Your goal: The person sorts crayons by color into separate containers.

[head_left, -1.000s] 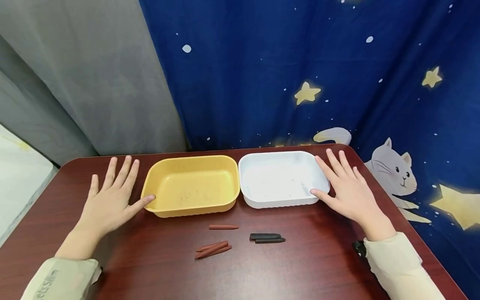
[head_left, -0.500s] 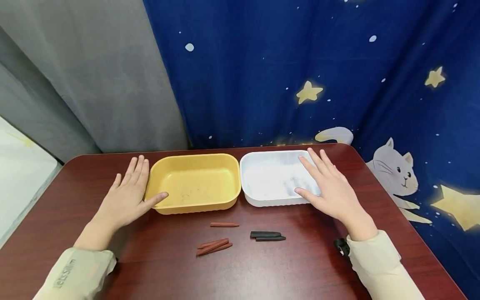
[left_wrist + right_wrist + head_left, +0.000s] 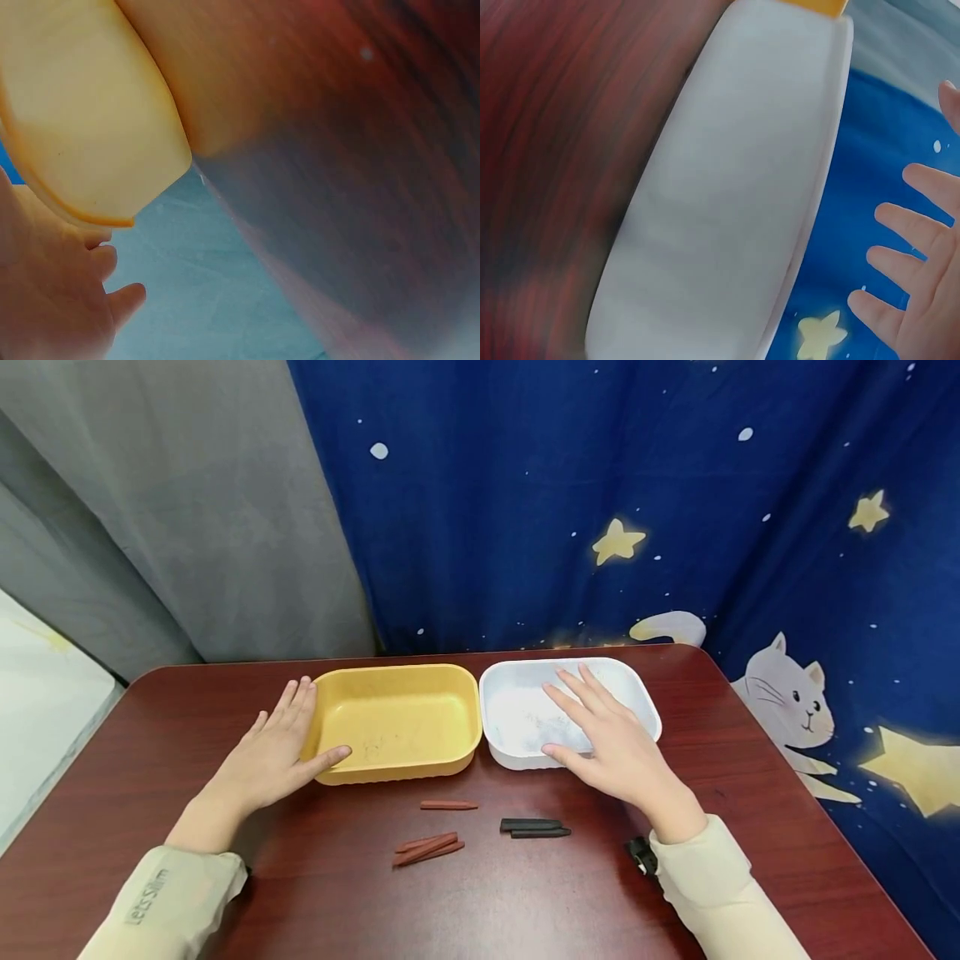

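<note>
Hands spread flat: left hand [image 3: 273,756] beside yellow tray [image 3: 393,681], right hand [image 3: 611,747] above white tray [image 3: 645,706]. Sorting unstarted, I judge; next move needs a pinch on a crayon [image 3: 448,805] before the yellow tray.

Left sleeve [image 3: 161,897], cuff area: pale printed lettering, reads roughly "Lets Slim", running along forearm; last letters uncertain. No other legible text, labels, numbers or signs in any view.
</note>
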